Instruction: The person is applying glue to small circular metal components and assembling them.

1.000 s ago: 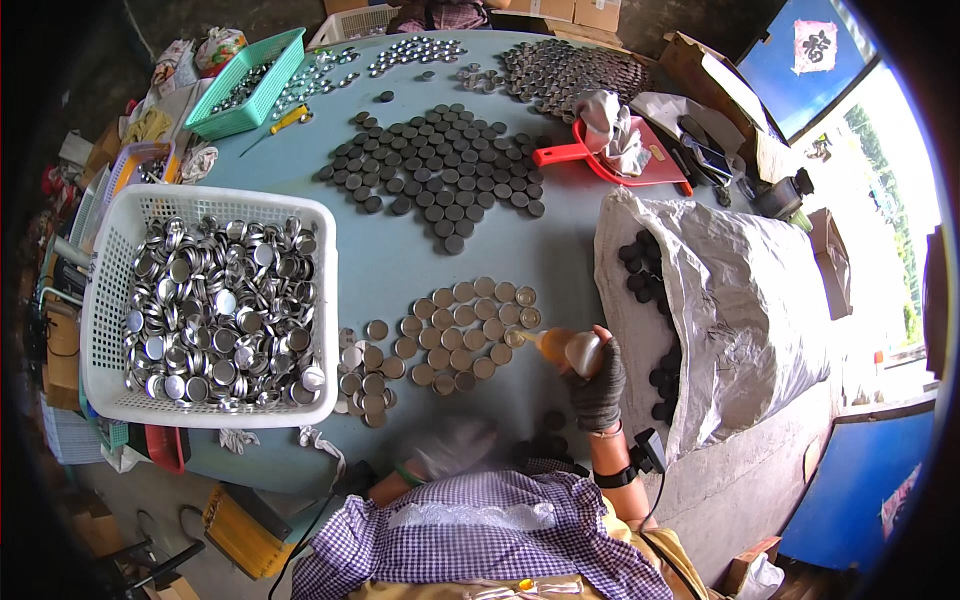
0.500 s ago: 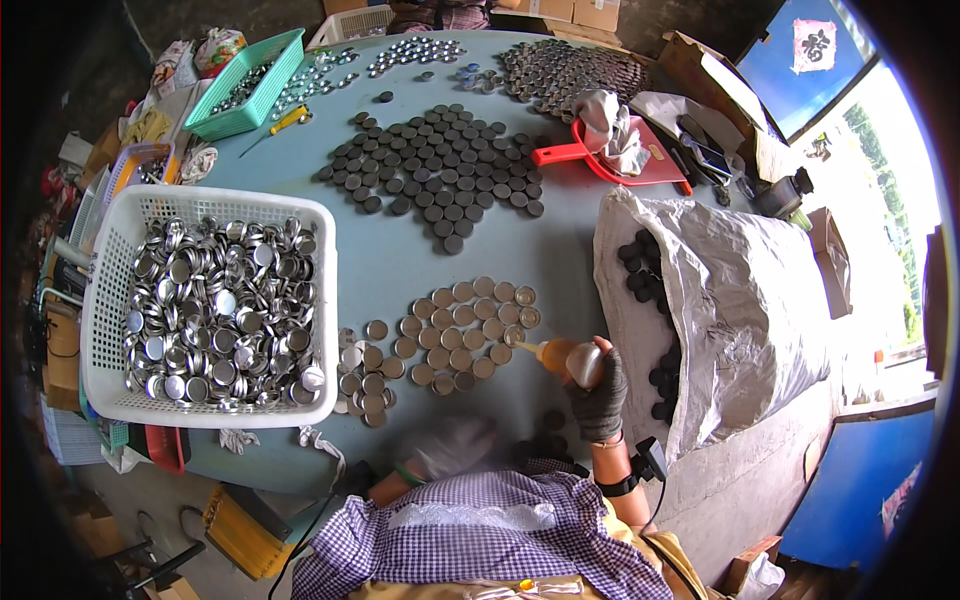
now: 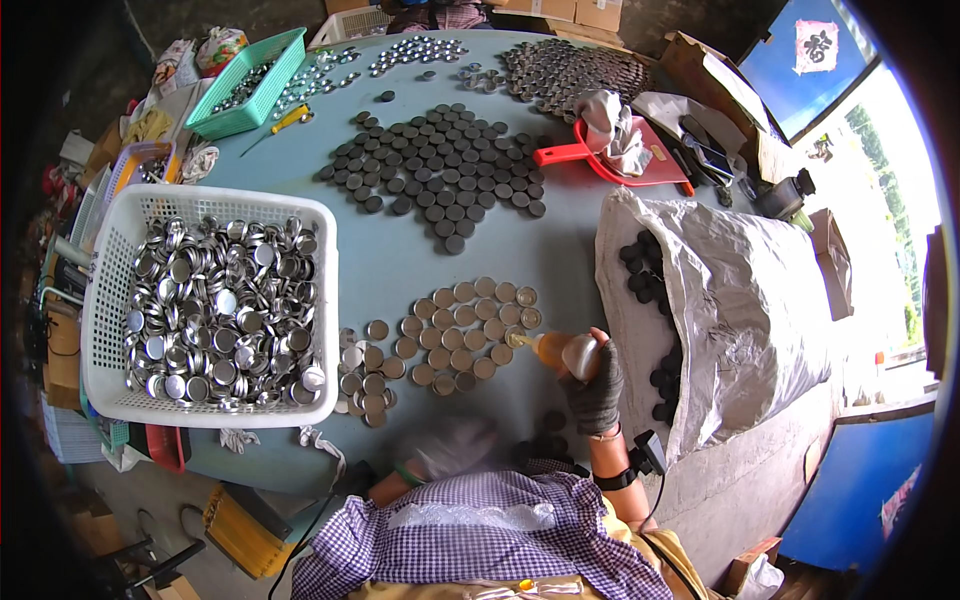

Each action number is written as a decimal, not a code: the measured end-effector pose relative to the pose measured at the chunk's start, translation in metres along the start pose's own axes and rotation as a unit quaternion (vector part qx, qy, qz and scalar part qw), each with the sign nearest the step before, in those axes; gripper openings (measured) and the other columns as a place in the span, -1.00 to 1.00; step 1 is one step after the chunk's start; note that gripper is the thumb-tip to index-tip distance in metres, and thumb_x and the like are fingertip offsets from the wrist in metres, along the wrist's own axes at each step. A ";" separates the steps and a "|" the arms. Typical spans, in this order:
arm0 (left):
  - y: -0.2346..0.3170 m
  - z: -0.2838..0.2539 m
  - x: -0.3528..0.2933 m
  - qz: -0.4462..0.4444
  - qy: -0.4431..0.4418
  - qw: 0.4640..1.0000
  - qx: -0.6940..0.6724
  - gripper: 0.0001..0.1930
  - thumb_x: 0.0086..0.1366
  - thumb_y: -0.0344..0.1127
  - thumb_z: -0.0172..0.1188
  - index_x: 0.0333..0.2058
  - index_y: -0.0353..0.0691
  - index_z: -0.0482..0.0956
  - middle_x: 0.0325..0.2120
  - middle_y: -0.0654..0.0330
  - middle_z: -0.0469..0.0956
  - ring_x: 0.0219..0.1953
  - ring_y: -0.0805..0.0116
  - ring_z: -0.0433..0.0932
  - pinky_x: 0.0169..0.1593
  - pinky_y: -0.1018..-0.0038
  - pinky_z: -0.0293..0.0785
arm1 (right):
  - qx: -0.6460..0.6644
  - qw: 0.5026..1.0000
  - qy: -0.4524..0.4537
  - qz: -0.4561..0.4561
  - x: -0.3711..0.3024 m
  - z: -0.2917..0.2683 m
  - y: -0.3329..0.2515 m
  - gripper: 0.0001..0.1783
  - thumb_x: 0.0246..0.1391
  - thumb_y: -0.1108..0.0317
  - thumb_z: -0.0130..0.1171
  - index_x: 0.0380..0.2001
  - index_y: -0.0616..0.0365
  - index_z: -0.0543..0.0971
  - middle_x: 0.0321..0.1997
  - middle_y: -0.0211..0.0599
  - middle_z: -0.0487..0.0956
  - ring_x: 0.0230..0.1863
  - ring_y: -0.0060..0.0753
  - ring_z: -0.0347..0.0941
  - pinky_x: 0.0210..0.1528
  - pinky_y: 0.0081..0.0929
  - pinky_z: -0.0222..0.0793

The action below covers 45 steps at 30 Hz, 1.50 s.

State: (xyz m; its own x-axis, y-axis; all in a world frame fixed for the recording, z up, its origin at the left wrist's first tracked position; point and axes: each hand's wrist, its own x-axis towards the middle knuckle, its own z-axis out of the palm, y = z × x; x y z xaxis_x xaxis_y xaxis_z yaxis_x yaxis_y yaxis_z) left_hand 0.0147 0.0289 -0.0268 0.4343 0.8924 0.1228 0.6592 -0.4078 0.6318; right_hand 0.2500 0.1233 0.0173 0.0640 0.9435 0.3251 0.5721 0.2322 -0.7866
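Note:
My right hand [image 3: 594, 385], in a grey fingerless glove, is closed around an amber squeeze bottle [image 3: 562, 350]. The bottle lies tilted to the left, its thin nozzle over a round metal cap [image 3: 503, 355] at the right side of a loose group. Those shallow silver caps [image 3: 440, 339] lie flat on the table in front of me. Close to the table's near edge is my left hand [image 3: 450, 447], gloved and smeared, so its fingers do not show. A few dark discs [image 3: 550, 424] sit between my two hands.
A white basket [image 3: 326, 300] heaped with metal caps stands at left. Dark round discs [image 3: 440, 165] spread over the middle of the table. At right lies a white sack [image 3: 750, 310] with dark discs at its mouth; a red dustpan [image 3: 660, 165] is behind it. A person [image 3: 440, 15] sits opposite.
My right hand and the bottle have shifted slightly left and toward me, the nozzle moving a little. The left hand stays near the table edge, still blurred.

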 end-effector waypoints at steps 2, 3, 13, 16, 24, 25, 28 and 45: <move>0.000 0.001 -0.001 -0.002 0.005 1.000 0.003 -0.73 0.18 -0.15 0.23 -0.26 -0.21 0.63 -0.41 0.01 0.60 -0.36 0.00 0.58 -0.26 0.18 0.50 | -0.014 1.000 0.007 -0.015 0.000 0.000 0.002 -0.25 -0.28 0.39 0.42 0.08 0.15 0.38 -0.12 -0.17 0.50 -0.11 -0.16 0.48 -0.02 -0.34 0.42; -0.001 0.002 -0.001 -0.005 0.011 1.000 0.005 -0.72 0.18 -0.14 0.23 -0.26 -0.22 0.63 -0.41 0.01 0.60 -0.36 0.00 0.58 -0.26 0.18 0.50 | -0.014 1.000 0.007 -0.015 0.000 0.001 0.002 -0.25 -0.28 0.39 0.42 0.08 0.15 0.38 -0.12 -0.17 0.50 -0.11 -0.16 0.48 -0.02 -0.34 0.42; 0.001 -0.003 -0.001 -0.010 0.007 1.000 0.003 -0.72 0.16 -0.14 0.25 -0.28 -0.23 0.64 -0.41 0.03 0.60 -0.36 0.02 0.58 -0.26 0.20 0.51 | 0.066 0.997 0.026 0.022 0.001 0.002 -0.002 -0.21 -0.30 0.41 0.44 0.10 0.14 0.35 -0.10 -0.23 0.50 -0.08 -0.25 0.46 0.03 -0.37 0.39; -0.003 0.000 -0.001 0.021 0.027 0.999 0.003 -0.73 0.15 -0.14 0.25 -0.31 -0.23 0.64 -0.43 0.04 0.60 -0.37 0.03 0.58 -0.26 0.21 0.50 | 0.092 0.995 0.039 0.026 0.006 0.004 -0.004 -0.19 -0.30 0.41 0.45 0.11 0.13 0.34 -0.09 -0.23 0.50 -0.05 -0.27 0.46 0.06 -0.38 0.38; -0.001 0.001 0.000 -0.004 0.049 0.998 -0.035 -0.75 0.15 -0.14 0.26 -0.37 -0.22 0.62 -0.49 0.04 0.57 -0.42 0.02 0.56 -0.31 0.20 0.48 | 0.070 0.997 0.037 0.003 0.025 0.015 -0.002 -0.18 -0.29 0.39 0.45 0.12 0.13 0.34 -0.09 -0.21 0.51 -0.05 -0.23 0.46 0.06 -0.35 0.38; -0.001 0.001 0.001 -0.004 0.049 0.998 -0.035 -0.75 0.15 -0.14 0.26 -0.37 -0.22 0.62 -0.49 0.04 0.57 -0.42 0.02 0.56 -0.31 0.20 0.48 | 0.062 0.998 0.034 0.000 0.025 0.016 -0.001 -0.19 -0.29 0.40 0.45 0.12 0.13 0.34 -0.09 -0.21 0.51 -0.06 -0.23 0.46 0.05 -0.35 0.39; 0.000 0.000 0.001 -0.013 0.053 0.996 -0.066 -0.74 0.16 -0.12 0.26 -0.39 -0.21 0.60 -0.52 0.05 0.56 -0.46 0.00 0.55 -0.36 0.20 0.48 | 0.041 0.999 0.026 -0.014 0.028 0.017 -0.001 -0.21 -0.27 0.42 0.44 0.11 0.16 0.33 -0.08 -0.18 0.52 -0.06 -0.21 0.48 0.04 -0.34 0.40; 0.000 -0.001 0.001 -0.014 0.035 0.997 -0.060 -0.76 0.17 -0.14 0.25 -0.40 -0.22 0.59 -0.52 0.03 0.56 -0.45 0.00 0.56 -0.35 0.20 0.48 | 0.007 0.999 0.014 -0.028 0.017 0.011 0.006 -0.26 -0.23 0.39 0.44 0.09 0.21 0.38 -0.09 -0.13 0.53 -0.06 -0.13 0.50 0.03 -0.32 0.40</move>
State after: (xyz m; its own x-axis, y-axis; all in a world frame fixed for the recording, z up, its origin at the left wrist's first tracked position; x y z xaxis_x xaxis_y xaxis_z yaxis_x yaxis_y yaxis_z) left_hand 0.0139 0.0301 -0.0260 0.3705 0.9161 0.1536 0.5904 -0.3599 0.7224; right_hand 0.2457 0.1429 0.0121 0.0559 0.9222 0.3827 0.5639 0.2871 -0.7743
